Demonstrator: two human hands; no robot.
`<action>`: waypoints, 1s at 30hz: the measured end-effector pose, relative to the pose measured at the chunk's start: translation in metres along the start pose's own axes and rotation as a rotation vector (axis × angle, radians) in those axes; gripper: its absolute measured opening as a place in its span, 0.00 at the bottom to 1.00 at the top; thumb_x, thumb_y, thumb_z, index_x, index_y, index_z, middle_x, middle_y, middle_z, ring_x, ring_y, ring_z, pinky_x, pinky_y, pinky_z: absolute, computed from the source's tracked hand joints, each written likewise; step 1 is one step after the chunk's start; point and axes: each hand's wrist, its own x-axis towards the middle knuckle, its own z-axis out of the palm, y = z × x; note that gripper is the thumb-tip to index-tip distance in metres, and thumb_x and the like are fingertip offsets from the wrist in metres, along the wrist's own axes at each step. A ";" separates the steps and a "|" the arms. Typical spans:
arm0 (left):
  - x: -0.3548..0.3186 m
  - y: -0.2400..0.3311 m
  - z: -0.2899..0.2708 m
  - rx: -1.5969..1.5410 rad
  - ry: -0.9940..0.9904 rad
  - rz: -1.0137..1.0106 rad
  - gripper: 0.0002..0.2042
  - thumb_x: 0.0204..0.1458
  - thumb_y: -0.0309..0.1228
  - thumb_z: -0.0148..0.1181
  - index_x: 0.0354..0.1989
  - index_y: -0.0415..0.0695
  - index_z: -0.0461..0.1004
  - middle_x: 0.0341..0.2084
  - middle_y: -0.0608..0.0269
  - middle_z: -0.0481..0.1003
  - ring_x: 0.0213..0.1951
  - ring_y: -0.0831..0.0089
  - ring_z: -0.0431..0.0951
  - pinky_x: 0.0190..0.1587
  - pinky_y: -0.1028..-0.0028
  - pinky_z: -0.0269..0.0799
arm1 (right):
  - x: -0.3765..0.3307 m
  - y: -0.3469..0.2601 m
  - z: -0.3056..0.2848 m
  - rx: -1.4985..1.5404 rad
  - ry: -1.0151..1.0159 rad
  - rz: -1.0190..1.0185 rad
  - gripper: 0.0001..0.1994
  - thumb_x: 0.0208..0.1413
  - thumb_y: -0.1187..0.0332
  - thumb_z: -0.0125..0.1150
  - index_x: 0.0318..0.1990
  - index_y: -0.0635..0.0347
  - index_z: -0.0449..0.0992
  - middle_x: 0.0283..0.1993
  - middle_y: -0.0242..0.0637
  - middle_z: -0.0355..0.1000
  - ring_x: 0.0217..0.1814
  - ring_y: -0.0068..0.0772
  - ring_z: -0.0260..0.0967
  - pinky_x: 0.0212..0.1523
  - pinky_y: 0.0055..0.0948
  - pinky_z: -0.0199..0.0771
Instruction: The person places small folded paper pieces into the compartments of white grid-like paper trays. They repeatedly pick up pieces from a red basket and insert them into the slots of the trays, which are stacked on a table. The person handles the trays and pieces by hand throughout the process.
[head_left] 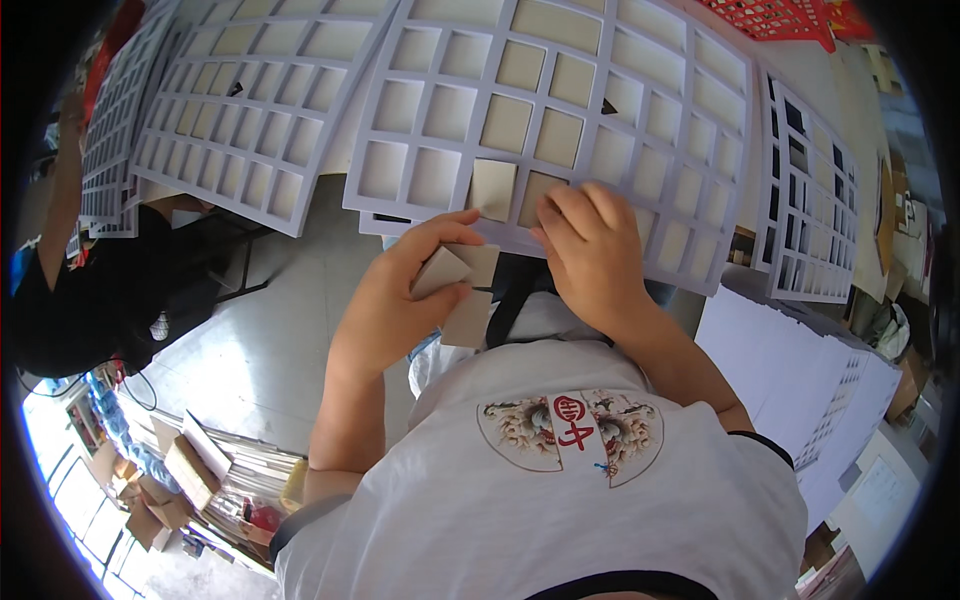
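A white grid board (425, 130) with square and oblong compartments lies in front of me; several compartments hold flat beige pieces. My left hand (405, 290) is closed around several beige square cards (466, 318), fanned out between thumb and fingers below the board's near edge. Another beige card (493, 190) rests tilted in a near-row compartment, its lower end over the rim. Just right of it, my right hand (590, 245) has its fingers curled and pressed together at a beige card (538, 197) in the neighbouring compartment. Those fingers cover part of that card.
More white grid boards (300, 165) lie on the left, partly overlapping, and another grid board (800, 190) is at the right. A red plastic basket (775, 15) stands at the far right. Large white sheets (770, 370) are beside my right arm. A person in black (110, 280) is at the left.
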 end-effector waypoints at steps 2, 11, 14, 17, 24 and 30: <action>-0.004 -0.001 -0.003 -0.038 0.022 -0.021 0.21 0.46 0.13 0.58 0.50 0.40 0.72 0.58 0.57 0.71 0.53 0.74 0.72 0.54 0.74 0.69 | 0.010 -0.005 -0.005 0.031 0.084 -0.088 0.18 0.46 0.70 0.67 0.46 0.64 0.77 0.51 0.36 0.70 0.56 0.42 0.63 0.54 0.42 0.64; -0.015 0.001 -0.006 -0.277 0.162 -0.065 0.20 0.48 0.16 0.62 0.52 0.40 0.72 0.44 0.64 0.75 0.46 0.77 0.75 0.48 0.76 0.72 | 0.021 -0.002 0.018 0.148 -0.017 -0.255 0.17 0.48 0.69 0.67 0.47 0.61 0.77 0.52 0.37 0.72 0.56 0.41 0.65 0.59 0.48 0.61; -0.010 -0.002 -0.002 -0.366 0.219 -0.053 0.22 0.48 0.16 0.63 0.54 0.41 0.72 0.43 0.65 0.74 0.45 0.78 0.75 0.47 0.76 0.72 | 0.030 0.005 0.013 0.238 -0.012 -0.215 0.15 0.52 0.69 0.65 0.48 0.59 0.78 0.50 0.37 0.74 0.52 0.37 0.67 0.57 0.44 0.63; -0.001 0.000 0.009 -0.404 0.243 -0.013 0.24 0.48 0.15 0.63 0.56 0.42 0.70 0.44 0.65 0.73 0.44 0.77 0.75 0.47 0.76 0.73 | 0.030 0.011 -0.006 0.745 -0.016 0.074 0.15 0.54 0.71 0.64 0.49 0.57 0.78 0.46 0.34 0.75 0.47 0.28 0.68 0.51 0.33 0.66; 0.019 0.004 0.056 -0.495 -0.097 -0.050 0.32 0.47 0.13 0.62 0.64 0.41 0.65 0.45 0.61 0.72 0.45 0.68 0.79 0.50 0.71 0.73 | 0.002 0.016 -0.049 0.860 0.001 0.491 0.08 0.51 0.76 0.65 0.40 0.61 0.79 0.35 0.31 0.76 0.31 0.23 0.66 0.34 0.26 0.68; 0.019 -0.011 0.057 -0.468 -0.132 -0.195 0.22 0.48 0.15 0.62 0.54 0.40 0.70 0.43 0.60 0.73 0.44 0.69 0.80 0.47 0.69 0.77 | 0.001 0.068 -0.047 0.489 0.049 0.190 0.07 0.51 0.82 0.58 0.36 0.63 0.79 0.35 0.40 0.73 0.41 0.41 0.68 0.44 0.33 0.68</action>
